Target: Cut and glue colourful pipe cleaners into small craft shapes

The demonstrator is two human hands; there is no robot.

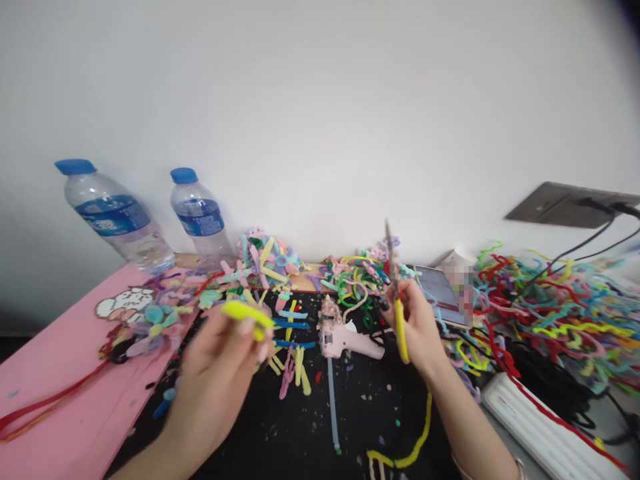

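Centre-left, the left hand [225, 363] pinched a seemingly crosswise yellow strip [245, 315]. Centre-right, the right hand [419, 327] held scissors [399, 317] upright.

Centered on the tabletop [300, 440]: glue gun [345, 339], glue stick [333, 407] pointing toward 6 o'clock. At 9, stem pieces [296, 325] just beside, then left hand [220, 367] around a stem [246, 315], sheet [60, 373] farther out. At 10, before the wall [320, 120], two bottles [117, 217]. At 2, scissors [401, 327] in right hand [421, 327], phone [436, 288] beyond. At 3, tangled stems [565, 330]; at 4, power strip [535, 410].
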